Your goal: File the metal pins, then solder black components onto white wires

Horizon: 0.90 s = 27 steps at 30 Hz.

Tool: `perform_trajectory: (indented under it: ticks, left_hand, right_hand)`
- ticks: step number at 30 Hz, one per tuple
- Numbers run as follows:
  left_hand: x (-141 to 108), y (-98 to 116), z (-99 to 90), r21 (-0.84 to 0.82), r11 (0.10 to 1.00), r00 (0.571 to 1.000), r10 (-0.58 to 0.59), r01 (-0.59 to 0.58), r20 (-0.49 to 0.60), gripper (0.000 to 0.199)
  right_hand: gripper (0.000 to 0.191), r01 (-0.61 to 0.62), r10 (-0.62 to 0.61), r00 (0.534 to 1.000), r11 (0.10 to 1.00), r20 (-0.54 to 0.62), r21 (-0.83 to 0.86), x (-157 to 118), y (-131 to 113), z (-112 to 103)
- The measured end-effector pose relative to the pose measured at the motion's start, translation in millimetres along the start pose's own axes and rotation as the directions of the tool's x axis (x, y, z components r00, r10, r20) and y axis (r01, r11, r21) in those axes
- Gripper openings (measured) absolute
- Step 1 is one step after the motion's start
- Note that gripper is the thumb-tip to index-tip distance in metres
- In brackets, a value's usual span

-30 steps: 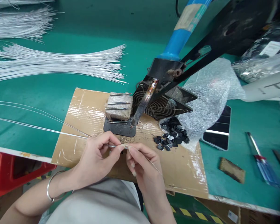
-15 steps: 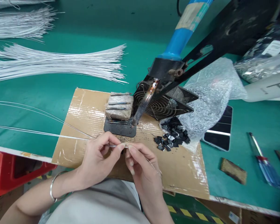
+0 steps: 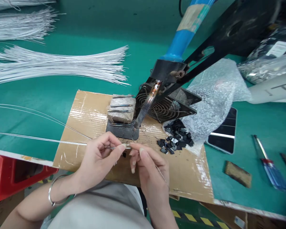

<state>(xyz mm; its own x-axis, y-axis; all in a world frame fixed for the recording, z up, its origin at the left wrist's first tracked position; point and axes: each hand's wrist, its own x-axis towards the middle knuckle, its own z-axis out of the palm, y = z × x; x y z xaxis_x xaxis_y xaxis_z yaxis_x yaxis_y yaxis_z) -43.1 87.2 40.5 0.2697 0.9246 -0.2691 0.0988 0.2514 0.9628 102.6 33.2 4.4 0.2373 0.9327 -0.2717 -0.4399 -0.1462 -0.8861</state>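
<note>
My left hand (image 3: 101,162) is closed in a pinch on thin white wires (image 3: 73,143), which run off to the left over the cardboard. A short metallic tip (image 3: 128,146) sticks out past its thumb and forefinger. Close on the right, my right hand (image 3: 153,171) has its forefinger at that tip, its thumb set back and its fingers curled. A thin strand (image 3: 160,174) passes out from under the right thumb; its exact kind is unclear. Above both hands hangs a soldering iron (image 3: 147,106), its tip over a small black pad (image 3: 122,132).
A pale block (image 3: 122,116) carries several thin metal rods. Behind the iron is a black fan (image 3: 164,106). Small black pieces (image 3: 173,141) lie beside bubble wrap (image 3: 212,92). Farther right are a phone (image 3: 222,133) and a screwdriver (image 3: 270,168). Wire bundles (image 3: 62,65) lie back left.
My right hand has shifted slightly right, its thumb drawing back from my left fingertips. My left hand has risen a little with the wires, and the metallic tip shows more clearly.
</note>
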Motion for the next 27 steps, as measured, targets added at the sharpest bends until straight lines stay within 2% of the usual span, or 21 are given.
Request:
perform_trajectory:
  ticks: [6,17,27]
  left_hand:
    - [1,-3,0.2,0.020,0.999,0.998,0.049,-0.049,-0.025,0.016]
    - [-2,-6,0.1,0.110,0.989,0.995,0.100,-0.097,-0.014,0.016]
    - [-5,-13,0.9,0.214,0.970,0.992,0.127,-0.119,-0.025,0.017]
  right_hand:
    - [0.011,-0.005,0.005,1.000,1.000,0.002,-0.022,-1,3,3]
    - [0.008,-0.018,0.017,1.000,1.000,-0.012,-0.014,0,3,3]
    - [0.009,-0.090,0.090,0.996,0.993,0.003,0.076,0,2,5]
